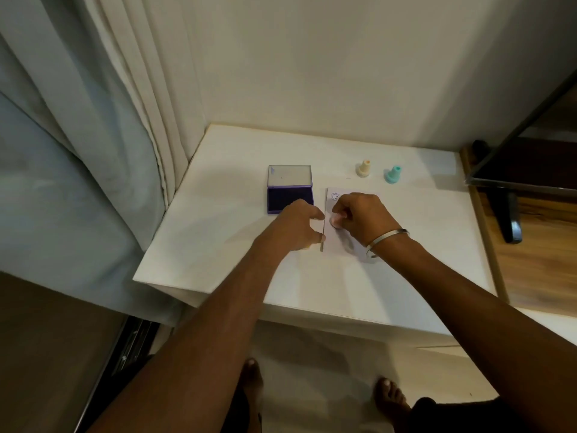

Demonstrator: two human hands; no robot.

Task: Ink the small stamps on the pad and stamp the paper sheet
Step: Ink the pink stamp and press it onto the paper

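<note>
head view: the right hand (359,218) pinches a small pink stamp (336,220) down on the paper sheet (332,242), mid-tabletop (218,245). the left hand (299,226), fingers spread, steadies the sheet's left edge. the open ink pad (290,200) sits just left; a cream stamp (363,168) and a teal stamp (392,174) stand behind.

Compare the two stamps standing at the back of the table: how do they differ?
The cream stamp is pale yellowish; the teal stamp is blue-green. The cream stamp stands left, nearer the ink pad; the teal stamp stands right. Both are upright, untouched, similarly shaped.
</note>
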